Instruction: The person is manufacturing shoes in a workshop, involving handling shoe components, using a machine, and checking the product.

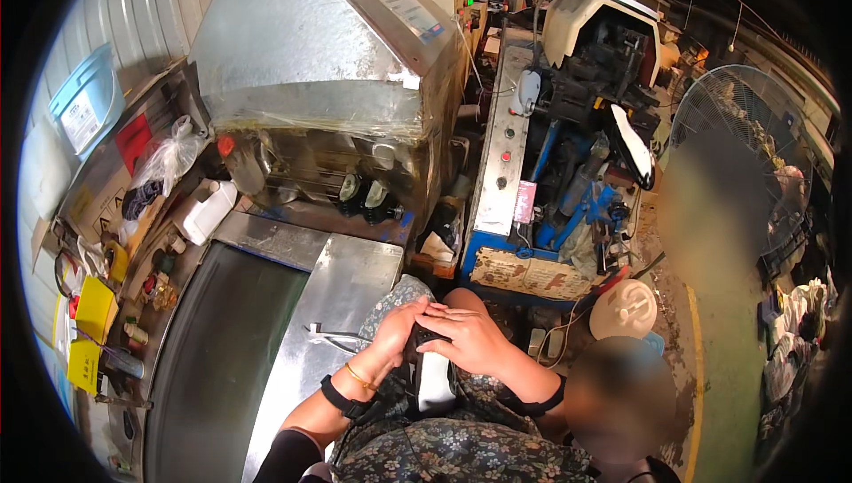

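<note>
A shoe with a black upper and a white sole [435, 384] rests in my lap, its sole end pointing toward me. My left hand [396, 332] grips its far end from the left side, with a gold bracelet and a dark strap on the wrist. From the right, my right hand [469, 337] lies over the same end, fingers bent across the dark upper. The fingertips of both hands meet there and hide part of the shoe. Left of my left hand, a metal hand tool [334, 335] with thin handles lies on the steel ledge [297, 361].
A dark conveyor belt [222, 350] runs at my left beneath a metal hood [306, 62], where a pair of shoes [362, 192] sits. Ahead right stands a blue-framed machine [510, 257] with a white-soled shoe [632, 146]. A lidded bucket [624, 308] and large fan [737, 110] stand farther right.
</note>
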Demonstrator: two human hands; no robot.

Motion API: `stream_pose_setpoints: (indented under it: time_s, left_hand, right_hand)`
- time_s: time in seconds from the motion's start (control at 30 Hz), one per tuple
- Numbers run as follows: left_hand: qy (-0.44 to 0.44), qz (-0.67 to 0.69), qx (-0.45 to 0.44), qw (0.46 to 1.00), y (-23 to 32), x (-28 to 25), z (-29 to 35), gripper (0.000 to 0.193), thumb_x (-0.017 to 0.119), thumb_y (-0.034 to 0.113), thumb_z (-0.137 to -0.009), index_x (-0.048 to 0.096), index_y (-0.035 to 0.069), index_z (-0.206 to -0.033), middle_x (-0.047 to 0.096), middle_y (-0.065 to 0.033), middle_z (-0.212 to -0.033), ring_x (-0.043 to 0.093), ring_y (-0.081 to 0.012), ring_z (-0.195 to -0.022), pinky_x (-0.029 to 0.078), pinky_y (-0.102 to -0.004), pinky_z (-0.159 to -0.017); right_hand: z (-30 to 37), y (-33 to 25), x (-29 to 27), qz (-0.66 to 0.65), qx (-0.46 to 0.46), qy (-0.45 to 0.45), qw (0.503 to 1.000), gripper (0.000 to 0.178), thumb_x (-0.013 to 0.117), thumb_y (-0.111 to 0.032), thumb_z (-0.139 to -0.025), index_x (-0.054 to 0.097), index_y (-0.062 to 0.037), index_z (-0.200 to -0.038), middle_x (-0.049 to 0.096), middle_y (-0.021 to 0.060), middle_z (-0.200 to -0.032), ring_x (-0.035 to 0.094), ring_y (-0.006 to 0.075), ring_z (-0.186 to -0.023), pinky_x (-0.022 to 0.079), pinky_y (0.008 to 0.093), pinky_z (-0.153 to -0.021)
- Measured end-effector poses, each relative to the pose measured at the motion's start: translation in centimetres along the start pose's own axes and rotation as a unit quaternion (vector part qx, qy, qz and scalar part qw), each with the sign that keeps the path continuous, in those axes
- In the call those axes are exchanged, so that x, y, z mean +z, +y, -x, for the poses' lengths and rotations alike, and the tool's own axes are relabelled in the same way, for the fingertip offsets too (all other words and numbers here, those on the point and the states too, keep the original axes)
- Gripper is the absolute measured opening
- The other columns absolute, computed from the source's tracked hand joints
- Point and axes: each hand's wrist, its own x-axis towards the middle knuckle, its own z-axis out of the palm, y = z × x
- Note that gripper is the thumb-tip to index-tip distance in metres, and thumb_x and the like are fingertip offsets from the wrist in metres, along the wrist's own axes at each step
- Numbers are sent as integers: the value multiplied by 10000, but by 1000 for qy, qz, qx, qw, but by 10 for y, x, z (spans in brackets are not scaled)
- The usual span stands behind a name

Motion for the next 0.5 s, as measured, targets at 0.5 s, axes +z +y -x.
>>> stream_pose_setpoints:
  time_s: [0.5]
  left_hand:
    - [131, -446, 276, 841, -21, -47, -2, 492, 691, 141, -846, 534, 26, -1298, 590, -183, -1260, 540, -333, -1231, 421, -387, -1042]
  right_hand:
    - [59, 66, 90, -190, 299, 34, 934, 209, 561, -169, -983, 628, 26, -1022, 656, 87, -855, 608, 169, -812, 508, 351, -738]
